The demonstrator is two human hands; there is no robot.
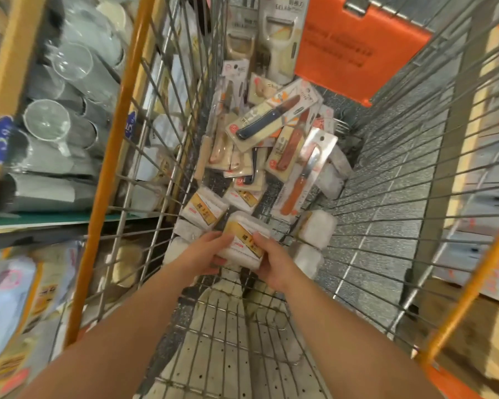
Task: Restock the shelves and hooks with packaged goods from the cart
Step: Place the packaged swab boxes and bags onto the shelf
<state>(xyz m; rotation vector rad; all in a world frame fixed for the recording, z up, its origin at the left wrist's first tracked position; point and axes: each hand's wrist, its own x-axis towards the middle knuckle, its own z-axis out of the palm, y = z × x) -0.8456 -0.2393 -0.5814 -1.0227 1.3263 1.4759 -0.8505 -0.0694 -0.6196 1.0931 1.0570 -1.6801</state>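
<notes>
Head view, nearest first: I see my left hand [211, 250] and right hand [274, 262] curled on opposite ends of a white wrapped pack [244, 240], long axis running between them, low inside the cart [386, 174]; beyond lie carded knives [268, 119].

Even indoor light, moderately bright, no hard shadows. Strong wide-angle distortion: cart [386, 174] wires bow outward twd frame edges. Motion blur left of cart on glassware [58, 90], also lower corners. Pkgs at cart centre fairly sharp, slight glare on plastic.
</notes>
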